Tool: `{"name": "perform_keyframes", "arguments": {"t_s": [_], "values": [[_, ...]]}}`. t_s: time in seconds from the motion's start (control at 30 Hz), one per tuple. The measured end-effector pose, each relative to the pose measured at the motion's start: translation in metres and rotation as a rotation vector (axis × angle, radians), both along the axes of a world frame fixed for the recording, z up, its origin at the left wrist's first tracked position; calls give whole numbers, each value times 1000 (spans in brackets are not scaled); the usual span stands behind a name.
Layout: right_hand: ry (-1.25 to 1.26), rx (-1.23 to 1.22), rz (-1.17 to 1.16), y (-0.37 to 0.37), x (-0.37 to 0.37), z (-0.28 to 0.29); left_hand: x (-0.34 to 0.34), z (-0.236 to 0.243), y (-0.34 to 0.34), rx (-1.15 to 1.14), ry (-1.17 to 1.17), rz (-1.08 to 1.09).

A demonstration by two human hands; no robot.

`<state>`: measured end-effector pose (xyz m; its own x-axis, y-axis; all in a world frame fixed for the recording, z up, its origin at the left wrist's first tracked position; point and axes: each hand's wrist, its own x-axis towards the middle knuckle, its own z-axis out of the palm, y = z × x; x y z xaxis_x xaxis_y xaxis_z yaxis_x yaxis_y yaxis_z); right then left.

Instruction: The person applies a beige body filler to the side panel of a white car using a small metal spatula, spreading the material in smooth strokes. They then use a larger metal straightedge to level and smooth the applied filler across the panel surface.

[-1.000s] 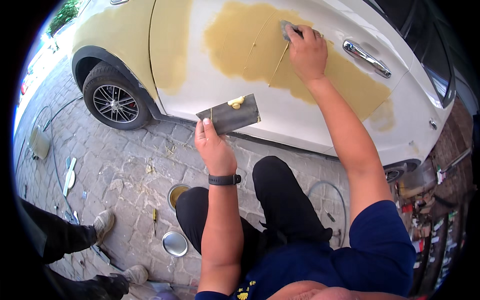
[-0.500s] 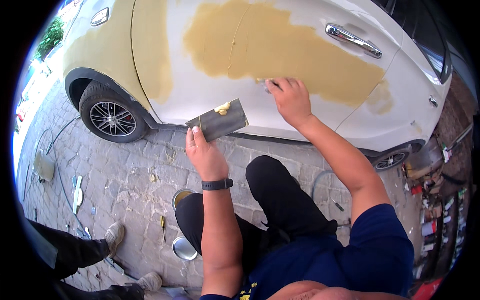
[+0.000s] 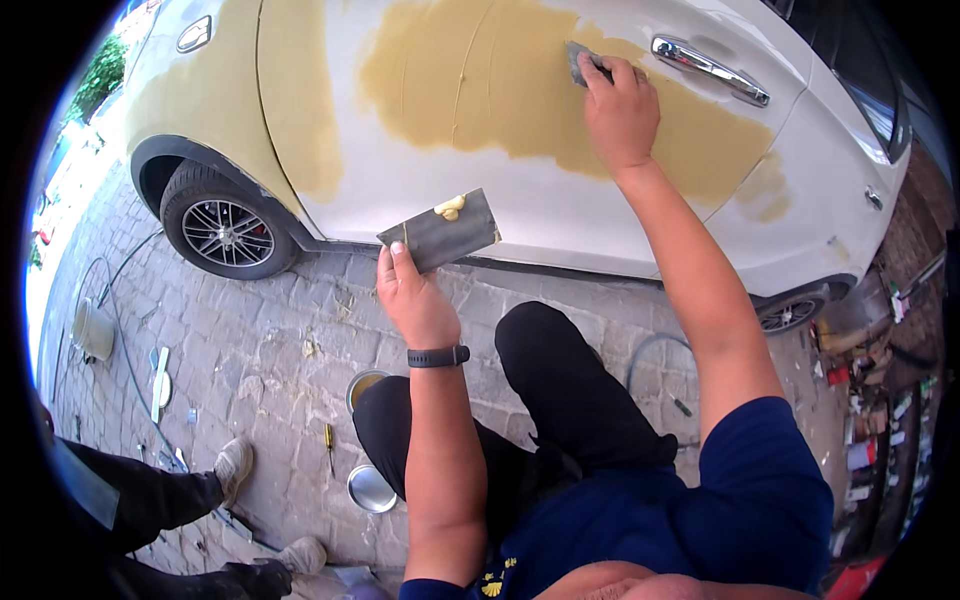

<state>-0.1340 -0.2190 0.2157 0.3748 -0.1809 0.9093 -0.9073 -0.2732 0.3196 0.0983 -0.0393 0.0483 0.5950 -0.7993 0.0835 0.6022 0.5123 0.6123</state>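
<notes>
My left hand (image 3: 412, 292) grips the near-left edge of a flat dark grey plate (image 3: 440, 236), thumb on top. A dollop of pale yellow body filler (image 3: 451, 208) sits by the plate's far edge. My right hand (image 3: 622, 108) is closed on a small grey putty knife (image 3: 578, 62), its blade against the car door. Beneath it spreads a wide patch of tan filler (image 3: 520, 90) on the white car (image 3: 430, 172), left of and below the chrome door handle (image 3: 710, 70). Thin raised ridges run down the patch's left half.
On the paving lie an open can (image 3: 364, 386), a round silver lid (image 3: 371, 490) and a yellow screwdriver (image 3: 328, 447). Another person's shoe (image 3: 234, 470) is at the left, near a pale bucket (image 3: 93, 330) and a hose. Clutter lines the right side.
My right hand has swung up and slightly right with the putty knife, from below the filler patch onto its upper part. The plate in my left hand has barely shifted.
</notes>
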Motion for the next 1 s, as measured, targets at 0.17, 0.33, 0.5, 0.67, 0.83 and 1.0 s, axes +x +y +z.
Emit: {"name": "perform_keyframes", "arguments": {"t_s": [0.17,0.33,0.5,0.67,0.83,1.0], "values": [[56,74,54,30,-7,-73,-1,3,4,36,-13,-11],[97,256,113,56,-1,-88,3,-1,2,36,11,2],[-35,-5,162,32,30,23,2,3,0,-26,24,30],[-7,4,101,11,72,80,9,-6,0,-12,25,15],[25,29,19,-24,87,57,12,-2,1,-25,73,13],[104,10,83,-21,116,-3,23,1,8,-71,93,48]]}}
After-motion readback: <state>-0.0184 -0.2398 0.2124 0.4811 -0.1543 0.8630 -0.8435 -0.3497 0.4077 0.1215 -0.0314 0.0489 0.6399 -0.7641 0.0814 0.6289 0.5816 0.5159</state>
